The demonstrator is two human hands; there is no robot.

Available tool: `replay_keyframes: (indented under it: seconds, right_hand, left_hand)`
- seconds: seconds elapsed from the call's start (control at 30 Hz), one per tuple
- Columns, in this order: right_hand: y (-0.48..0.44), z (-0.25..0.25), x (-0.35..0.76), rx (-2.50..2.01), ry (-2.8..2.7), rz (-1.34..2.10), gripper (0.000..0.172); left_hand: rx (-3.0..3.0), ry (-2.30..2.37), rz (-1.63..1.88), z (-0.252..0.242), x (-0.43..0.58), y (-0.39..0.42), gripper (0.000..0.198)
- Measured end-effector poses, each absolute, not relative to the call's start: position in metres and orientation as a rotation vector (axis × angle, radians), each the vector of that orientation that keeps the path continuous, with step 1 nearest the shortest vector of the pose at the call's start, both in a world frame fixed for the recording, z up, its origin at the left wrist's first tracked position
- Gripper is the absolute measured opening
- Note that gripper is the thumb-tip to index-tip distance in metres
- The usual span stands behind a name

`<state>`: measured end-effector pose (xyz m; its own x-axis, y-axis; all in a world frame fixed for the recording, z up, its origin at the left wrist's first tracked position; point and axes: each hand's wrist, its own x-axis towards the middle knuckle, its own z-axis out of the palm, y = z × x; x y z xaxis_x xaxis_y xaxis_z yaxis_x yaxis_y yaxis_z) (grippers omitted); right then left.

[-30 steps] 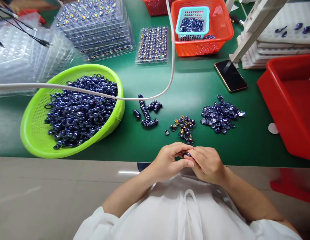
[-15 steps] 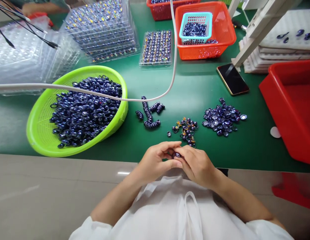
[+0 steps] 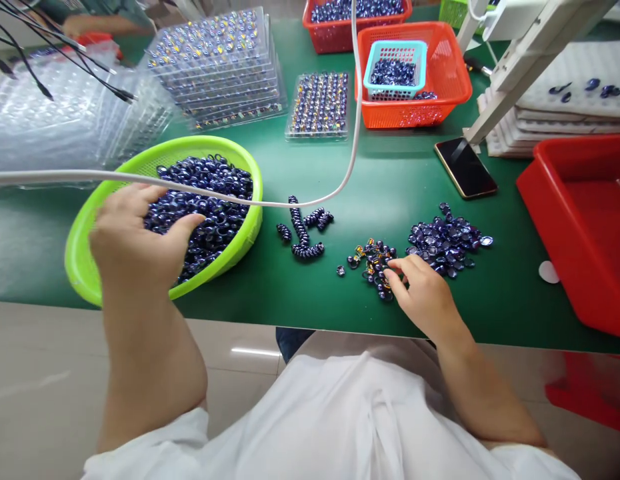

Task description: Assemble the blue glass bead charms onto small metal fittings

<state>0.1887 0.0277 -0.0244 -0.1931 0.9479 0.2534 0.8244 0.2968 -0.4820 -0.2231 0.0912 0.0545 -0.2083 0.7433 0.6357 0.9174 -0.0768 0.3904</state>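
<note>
My left hand (image 3: 140,233) is over the left part of the green basket (image 3: 257,190), thumb and fingers apart, with nothing visible between them. Dark shiny rings (image 3: 215,230) fill that basket. At the small pile of dark pieces with gold bits (image 3: 374,257), my right hand (image 3: 421,283) has its thumb and forefinger at the pile's right edge; whether a piece is pinched there is too small to tell. Right behind this hand lies a pile of dark flat stones (image 3: 443,240). Short rows of stacked rings (image 3: 301,230) lie between basket and piles.
A white cable (image 3: 290,202) hangs across the view above the basket. Behind are clear trays (image 3: 215,67), an orange basket (image 3: 445,73) and a phone (image 3: 466,167). A red bin (image 3: 565,233) stands at the right. Another person's arm (image 3: 95,25) shows at the upper left.
My hands, together at the table's front edge before, have parted. The left has moved to the green basket and opened; the right has moved forward to the small pile. The view has shifted slightly.
</note>
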Motion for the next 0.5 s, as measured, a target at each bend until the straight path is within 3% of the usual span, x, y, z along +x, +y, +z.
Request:
replay_keyframes:
  seconds: [0.1,0.23,0.4,0.5]
  right_hand:
    - [0.029,-0.029,0.185,-1.619,-2.07,0.379,0.007]
    - [0.028,-0.026,0.188,-1.51,-1.963,0.468,0.01]
    - [0.016,-0.008,0.19,-1.357,-1.798,0.562,0.007]
    - [0.006,-0.002,0.191,-1.291,-1.747,0.787,0.006]
  left_hand:
    - [-1.915,-1.767,-1.107,0.052,-0.193,0.086,0.07]
    - [-2.234,-1.602,-1.346,0.043,-0.117,0.053,0.053]
    - [-2.856,-1.77,-1.763,0.015,-0.042,0.028,0.035]
    - [-3.037,-1.95,-2.042,0.002,-0.019,0.026,0.032]
